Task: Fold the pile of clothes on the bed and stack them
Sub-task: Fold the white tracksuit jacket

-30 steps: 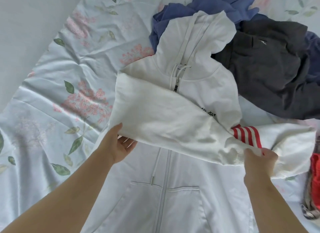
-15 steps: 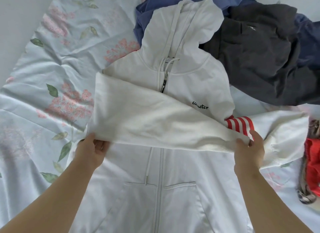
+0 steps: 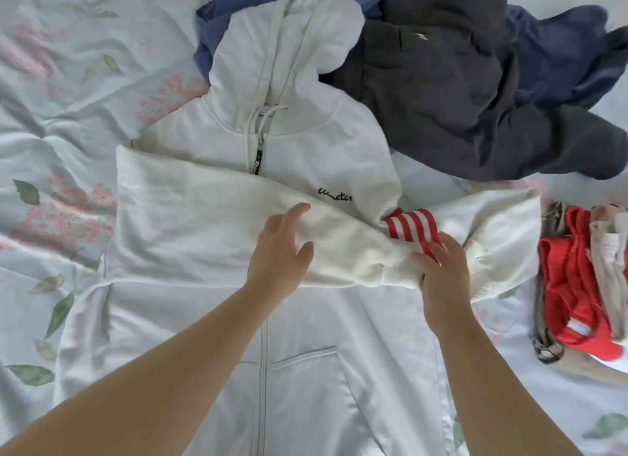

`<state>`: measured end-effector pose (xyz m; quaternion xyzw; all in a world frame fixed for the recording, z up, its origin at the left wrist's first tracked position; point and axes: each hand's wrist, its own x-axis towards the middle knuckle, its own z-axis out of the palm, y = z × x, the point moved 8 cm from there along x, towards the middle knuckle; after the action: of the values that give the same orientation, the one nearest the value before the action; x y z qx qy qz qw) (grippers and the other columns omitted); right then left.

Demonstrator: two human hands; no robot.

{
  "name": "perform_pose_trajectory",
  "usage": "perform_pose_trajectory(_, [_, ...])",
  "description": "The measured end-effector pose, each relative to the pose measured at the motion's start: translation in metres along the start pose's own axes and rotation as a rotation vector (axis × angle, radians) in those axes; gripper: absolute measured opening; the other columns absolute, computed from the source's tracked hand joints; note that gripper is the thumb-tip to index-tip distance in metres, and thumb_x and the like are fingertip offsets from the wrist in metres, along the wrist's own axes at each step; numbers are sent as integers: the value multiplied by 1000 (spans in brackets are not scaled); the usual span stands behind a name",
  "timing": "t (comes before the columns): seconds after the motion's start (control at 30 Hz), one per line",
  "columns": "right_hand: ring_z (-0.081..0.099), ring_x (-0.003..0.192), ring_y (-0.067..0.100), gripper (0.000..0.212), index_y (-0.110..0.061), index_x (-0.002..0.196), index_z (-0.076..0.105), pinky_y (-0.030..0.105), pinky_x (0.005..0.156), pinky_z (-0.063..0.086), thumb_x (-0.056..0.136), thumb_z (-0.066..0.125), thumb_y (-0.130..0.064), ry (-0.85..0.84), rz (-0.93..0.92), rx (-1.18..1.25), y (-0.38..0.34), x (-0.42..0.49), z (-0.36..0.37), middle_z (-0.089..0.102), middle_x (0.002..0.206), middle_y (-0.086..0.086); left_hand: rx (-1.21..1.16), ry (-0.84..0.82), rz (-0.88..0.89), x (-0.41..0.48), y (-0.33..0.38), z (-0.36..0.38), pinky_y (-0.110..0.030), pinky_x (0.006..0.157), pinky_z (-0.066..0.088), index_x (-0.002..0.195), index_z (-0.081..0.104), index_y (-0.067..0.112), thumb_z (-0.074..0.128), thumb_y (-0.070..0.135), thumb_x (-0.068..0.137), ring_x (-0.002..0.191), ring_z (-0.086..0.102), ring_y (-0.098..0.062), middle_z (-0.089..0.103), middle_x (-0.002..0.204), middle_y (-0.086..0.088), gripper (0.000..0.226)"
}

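Flowered sheet is covering the bed across the whole frame. A white hoodie is lying face up in the middle, zipped, with its hood pointing to the top edge. One sleeve is lying folded across the chest from left to right. The left hand is resting flat on that sleeve at centre, fingers straight and apart. The right hand is pinching the cuff just right of centre, thumb and fingers clamped on it, beside red and white stripes. A grey garment and a blue one are lying crumpled at upper right. Red and beige clothes are sitting at the right edge.
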<state>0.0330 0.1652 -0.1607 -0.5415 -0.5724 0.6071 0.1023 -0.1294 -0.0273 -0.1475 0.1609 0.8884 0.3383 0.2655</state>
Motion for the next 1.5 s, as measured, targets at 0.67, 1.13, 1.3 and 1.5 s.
perform_pose_trajectory(0.67, [56,91,34,32,-15,102,55,46,82,49,72,50,-23,539,-12,-401,7,17,-126,62,96,9,599,-255,398,6,77,117,-34,73,43,133,44,25,46,24,95,98,58,-29,59,108,-7,38])
perform_pose_trajectory(1.13, [50,54,4,21,-21,71,50,17,54,43,81,51,-3,518,-358,531,-164,-64,-217,52,67,-8,46,-392,-48,-20,128,77,-27,87,41,149,12,30,49,20,94,119,51,-24,45,141,-5,66])
perform_pose_trajectory(1.3, [49,63,9,23,-23,71,49,18,57,42,87,54,-7,533,-362,504,-209,-95,-256,52,71,-5,-59,-317,-55,-41,170,45,-25,69,41,127,47,26,47,17,92,98,57,-23,59,117,-6,37])
perform_pose_trajectory(1.5, [51,70,9,21,-29,78,53,16,56,42,90,51,-12,599,-465,316,-247,-135,-290,54,78,-10,-243,-253,-46,-66,215,-3,-15,59,45,117,55,11,48,9,94,85,59,-17,57,106,-5,24])
